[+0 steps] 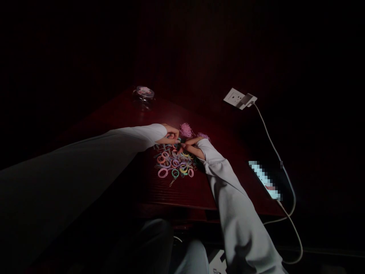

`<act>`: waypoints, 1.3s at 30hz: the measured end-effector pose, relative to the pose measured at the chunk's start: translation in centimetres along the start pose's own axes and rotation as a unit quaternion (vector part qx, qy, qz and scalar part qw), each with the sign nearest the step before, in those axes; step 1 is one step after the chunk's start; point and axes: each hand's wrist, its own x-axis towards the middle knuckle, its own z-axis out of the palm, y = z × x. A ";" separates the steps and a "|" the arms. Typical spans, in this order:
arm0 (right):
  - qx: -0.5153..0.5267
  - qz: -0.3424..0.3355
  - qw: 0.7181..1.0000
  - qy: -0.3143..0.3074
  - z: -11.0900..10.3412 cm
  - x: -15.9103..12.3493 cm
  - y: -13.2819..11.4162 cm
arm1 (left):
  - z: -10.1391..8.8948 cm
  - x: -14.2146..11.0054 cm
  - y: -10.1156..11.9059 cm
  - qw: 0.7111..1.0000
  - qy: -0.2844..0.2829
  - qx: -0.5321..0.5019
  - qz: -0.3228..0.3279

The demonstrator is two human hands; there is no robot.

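Over a pile of small coloured hair ties [175, 163] on a dark red wooden table, my two hands meet at the pile's far side. My left hand [171, 135] comes in from the left with fingers bent and pressed together. From the right, my right hand [192, 146] reaches in, its thumb and fingers closed near the left fingertips. What lies between the fingertips is too small and dark to make out. Just beyond the hands sits a pink bundle of thin strands [186, 130], and a purple bundle [203, 136] lies by my right wrist.
A clear lidded jar [145, 97] stands at the back left. On the right, a phone [264, 180] with a lit screen lies on the table, and a white cable [270, 139] runs to a charger in the wall socket [234, 98]. The surroundings are very dark.
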 end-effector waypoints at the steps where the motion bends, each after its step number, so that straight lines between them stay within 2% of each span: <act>1: 0.015 0.001 1.000 -0.003 0.0 0.0 -0.1 | 0.0 0.0 0.0 1.000 -0.002 -0.001 -0.004; 7: 0.062 0.060 0.996 0.017 -0.1 -0.1 -0.3 | 0.0 -0.2 0.3 1.000 0.008 -0.002 0.006; 10: 0.058 0.045 0.997 0.010 -0.1 -0.2 -0.2 | 0.0 -0.2 0.5 1.000 0.012 -0.004 0.017; 16: 0.045 0.010 0.997 -0.058 0.1 -0.4 0.3 | -0.2 -0.1 0.6 0.999 0.012 -0.001 0.036; 22: 0.030 0.001 0.997 -0.077 -0.1 -0.3 0.5 | 0.0 -0.1 0.5 0.999 0.009 0.021 0.043; 31: 0.051 0.037 0.997 -0.043 0.4 0.2 0.9 | -0.2 0.1 0.3 0.999 0.002 0.020 0.032; 39: 0.109 0.071 0.991 -0.008 0.7 0.0 -0.1 | -0.4 0.1 1.6 0.993 0.082 0.038 0.081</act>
